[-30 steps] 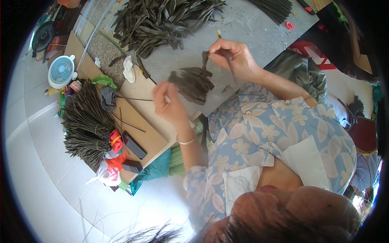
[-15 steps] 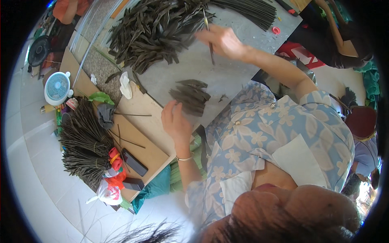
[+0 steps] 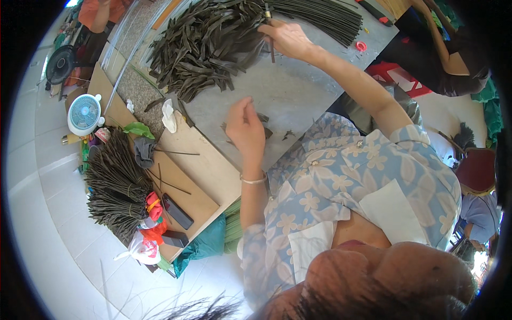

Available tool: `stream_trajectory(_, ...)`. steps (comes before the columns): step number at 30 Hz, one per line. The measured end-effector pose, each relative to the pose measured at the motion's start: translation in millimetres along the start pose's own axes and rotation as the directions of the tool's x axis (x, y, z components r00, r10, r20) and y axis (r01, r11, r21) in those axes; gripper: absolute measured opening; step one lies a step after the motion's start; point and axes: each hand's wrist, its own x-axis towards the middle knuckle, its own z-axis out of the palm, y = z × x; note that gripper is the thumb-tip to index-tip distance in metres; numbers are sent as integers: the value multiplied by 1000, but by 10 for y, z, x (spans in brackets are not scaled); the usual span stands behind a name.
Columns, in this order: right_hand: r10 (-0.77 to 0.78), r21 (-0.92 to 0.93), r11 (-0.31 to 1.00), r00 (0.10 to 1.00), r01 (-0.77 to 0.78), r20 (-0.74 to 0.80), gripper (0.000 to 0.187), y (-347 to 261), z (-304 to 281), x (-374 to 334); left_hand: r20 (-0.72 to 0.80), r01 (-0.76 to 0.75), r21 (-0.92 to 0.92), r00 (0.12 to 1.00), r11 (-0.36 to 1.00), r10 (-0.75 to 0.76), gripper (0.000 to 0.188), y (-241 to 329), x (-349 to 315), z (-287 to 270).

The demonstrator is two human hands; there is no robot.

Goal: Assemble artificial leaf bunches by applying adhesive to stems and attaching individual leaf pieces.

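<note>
A thin dark stick (image 3: 272, 55) with a pale band near its upper end is pinched in my right hand (image 3: 290, 40), upright beside a big heap of dark, leaf-like strips (image 3: 194, 61). My left hand (image 3: 246, 130) is lower on the grey tabletop (image 3: 304, 101), its fingers drawn together. Whatever is between those fingers, if anything, is hidden. Under and behind that hand lies a small group of similar dark strips (image 3: 265, 118), mostly covered by it. A few dark scraps (image 3: 288, 134) rest to its right.
Long dark stems (image 3: 325, 18) lie at the far edge near a red tape ring (image 3: 361, 46). To the left are a pale board (image 3: 192, 144), bundled dark stems (image 3: 117, 186), a phone (image 3: 177, 211) and a small fan (image 3: 84, 113). Another person's arm (image 3: 434, 37) shows at upper right.
My left hand has moved up and right, over the small group of strips, which it now mostly hides. My right hand has risen slightly with the stick, toward the far side.
</note>
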Motion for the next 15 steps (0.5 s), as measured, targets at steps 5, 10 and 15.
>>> stream_trajectory(5, -11, -9, 1000, 995, 12, 100, 16, 68, -10, -18, 30, 72, -62, 997, 995, -71, 13, 9, 29, 123)
stream_trajectory(10, 219, 643, 667, 923, -377, 316, 10, -476, -433, -472, -26, 252, -273, 963, 929, -268, 18, 12, 81, 188)
stream_trajectory(15, 196, 726, 501, 879, -471, 435, 8, -820, -567, -834, 134, 386, -472, 920, 792, -368, 18, 239, 184, 211)
